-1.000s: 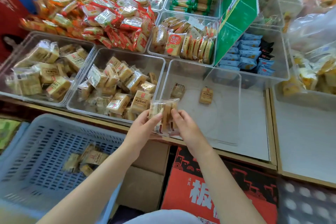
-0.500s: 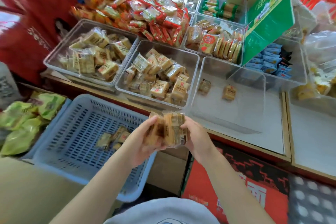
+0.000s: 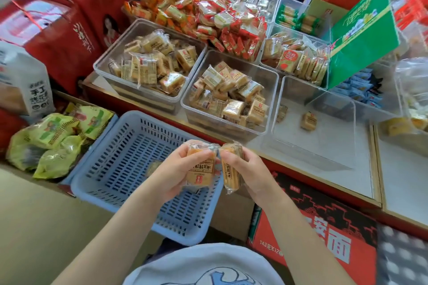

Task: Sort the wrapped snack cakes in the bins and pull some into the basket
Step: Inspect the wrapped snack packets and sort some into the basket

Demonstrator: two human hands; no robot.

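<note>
Left hand [image 3: 176, 169] grips cake [image 3: 201, 170], fingers curled round it, over basket's [image 3: 111, 164] near right rim. Right hand [image 3: 245, 169] pinches second cake [image 3: 231, 176] edge-on, just right of rim. Cakes touch at top. Basket floor mostly open; cakes inside largely hidden behind left hand. Farther: middle bin [image 3: 231, 97] and left bin [image 3: 150, 62] full; right bin [image 3: 319, 122] holds two cakes, much free room. Far packs blurred.

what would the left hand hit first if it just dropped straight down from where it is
Most likely the blue basket. The left hand, holding a snack cake, appears to hover above the basket's right part, so it would probably meet the slatted floor or right rim first. Depth is hard to judge from one view.
</note>
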